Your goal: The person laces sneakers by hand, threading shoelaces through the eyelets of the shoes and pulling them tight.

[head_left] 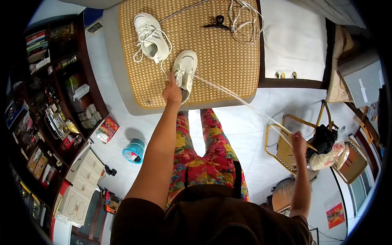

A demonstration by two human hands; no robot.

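Note:
A white sneaker (185, 67) rests on a woven mat (220, 41), toe pointing away from me. My left hand (172, 92) is at this shoe's left side, its fingers closed at the edge by the lacing; what they pinch is partly hidden. A white shoelace (228, 92) runs taut from the shoe's eyelets to my right hand (299, 145), which is closed around it far out to the right. The second sneaker (151, 38) lies at the upper left of the mat, its laces threaded and trailing loosely.
A black hair clip (219, 22) and a loose bundle of white cord (249, 24) lie on the mat. To the right stands a folding chair (286, 151) with plastic bags. A blue bin (134, 151) is on the floor; dark shelves (61, 81) line the left.

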